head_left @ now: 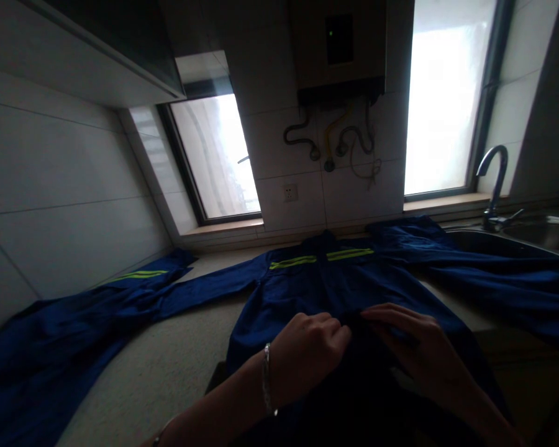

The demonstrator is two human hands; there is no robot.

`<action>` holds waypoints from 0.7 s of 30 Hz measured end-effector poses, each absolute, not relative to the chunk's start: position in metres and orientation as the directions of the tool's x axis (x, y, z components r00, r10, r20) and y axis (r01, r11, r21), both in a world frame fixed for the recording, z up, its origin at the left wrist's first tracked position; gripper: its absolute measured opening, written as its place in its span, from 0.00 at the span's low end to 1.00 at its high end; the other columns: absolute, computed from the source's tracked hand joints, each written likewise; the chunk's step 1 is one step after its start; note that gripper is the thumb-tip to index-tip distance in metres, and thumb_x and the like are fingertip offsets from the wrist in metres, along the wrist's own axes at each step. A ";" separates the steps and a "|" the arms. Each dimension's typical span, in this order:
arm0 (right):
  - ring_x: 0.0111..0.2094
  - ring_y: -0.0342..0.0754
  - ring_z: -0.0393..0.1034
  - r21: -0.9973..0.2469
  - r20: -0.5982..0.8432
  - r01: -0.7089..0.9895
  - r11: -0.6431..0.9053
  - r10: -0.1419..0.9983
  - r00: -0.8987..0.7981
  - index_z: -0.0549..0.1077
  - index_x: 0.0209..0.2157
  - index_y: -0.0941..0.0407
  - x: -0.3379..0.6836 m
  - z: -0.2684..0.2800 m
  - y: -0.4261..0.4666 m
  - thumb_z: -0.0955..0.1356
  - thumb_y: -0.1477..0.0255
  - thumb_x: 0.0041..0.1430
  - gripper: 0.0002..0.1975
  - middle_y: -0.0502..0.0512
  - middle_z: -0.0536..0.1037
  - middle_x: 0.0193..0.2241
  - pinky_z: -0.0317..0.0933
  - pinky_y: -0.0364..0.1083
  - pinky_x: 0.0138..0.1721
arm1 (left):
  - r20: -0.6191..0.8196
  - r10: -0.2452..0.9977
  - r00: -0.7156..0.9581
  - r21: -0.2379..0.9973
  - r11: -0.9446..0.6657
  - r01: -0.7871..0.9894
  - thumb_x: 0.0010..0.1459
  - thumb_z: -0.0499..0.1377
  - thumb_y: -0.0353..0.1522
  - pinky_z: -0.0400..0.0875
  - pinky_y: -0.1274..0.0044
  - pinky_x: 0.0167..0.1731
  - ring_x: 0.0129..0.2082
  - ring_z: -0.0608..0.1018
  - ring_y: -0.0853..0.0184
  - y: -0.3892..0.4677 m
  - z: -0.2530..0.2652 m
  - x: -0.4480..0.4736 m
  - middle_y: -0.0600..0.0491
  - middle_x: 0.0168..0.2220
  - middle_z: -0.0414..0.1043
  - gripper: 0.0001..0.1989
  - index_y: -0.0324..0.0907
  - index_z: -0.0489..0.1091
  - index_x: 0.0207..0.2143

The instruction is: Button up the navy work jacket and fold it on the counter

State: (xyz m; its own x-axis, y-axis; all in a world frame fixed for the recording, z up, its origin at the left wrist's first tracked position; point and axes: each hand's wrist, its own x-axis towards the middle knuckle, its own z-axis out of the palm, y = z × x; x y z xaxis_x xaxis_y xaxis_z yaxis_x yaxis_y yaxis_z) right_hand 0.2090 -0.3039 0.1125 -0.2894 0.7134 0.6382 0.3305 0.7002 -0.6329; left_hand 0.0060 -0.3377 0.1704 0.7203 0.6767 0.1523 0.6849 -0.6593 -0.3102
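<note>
A dark blue work jacket (302, 282) with yellow-green stripes across the chest lies spread over the countertop, its lower part hanging toward me over the front edge. My left hand (310, 347), with a silver bracelet at the wrist, is closed on the jacket's front near the lower middle. Close beside it, my right hand (412, 338) pinches the same dark cloth between thumb and fingers. The exact part gripped is too dark to make out.
More blue clothing (69, 332) with a yellow-green stripe lies on the countertop (168, 366) at left. Another blue garment (494, 279) lies at right, by the sink (540, 239) and faucet (494, 186). A water heater (340, 49) hangs on the tiled wall between two windows.
</note>
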 end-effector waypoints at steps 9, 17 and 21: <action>0.34 0.41 0.72 -0.544 0.690 0.402 0.736 0.666 -0.284 0.71 0.39 0.52 0.202 0.108 -0.320 0.61 0.76 0.59 0.10 0.49 0.77 0.34 0.67 0.38 0.36 | 0.400 0.505 0.765 -0.450 -0.619 0.644 0.62 0.46 0.26 0.66 0.79 0.20 0.26 0.72 0.69 -0.331 0.155 0.008 0.54 0.26 0.69 0.08 0.36 0.65 0.38; 0.35 0.41 0.72 -0.458 0.762 0.372 0.807 0.572 -0.303 0.67 0.41 0.52 0.203 0.109 -0.320 0.62 0.78 0.58 0.10 0.49 0.76 0.34 0.67 0.38 0.37 | 0.408 0.350 0.844 -0.601 -0.592 0.536 0.61 0.43 0.26 0.70 0.78 0.24 0.29 0.73 0.68 -0.328 0.150 0.006 0.47 0.30 0.70 0.14 0.30 0.64 0.43; 0.38 0.41 0.71 -0.425 0.755 0.339 0.839 0.535 -0.379 0.63 0.42 0.52 0.205 0.107 -0.320 0.62 0.80 0.57 0.12 0.51 0.74 0.37 0.67 0.39 0.39 | 0.433 0.315 0.845 -0.631 -0.563 0.534 0.60 0.42 0.25 0.71 0.77 0.26 0.30 0.74 0.67 -0.327 0.149 0.006 0.45 0.30 0.71 0.16 0.28 0.65 0.43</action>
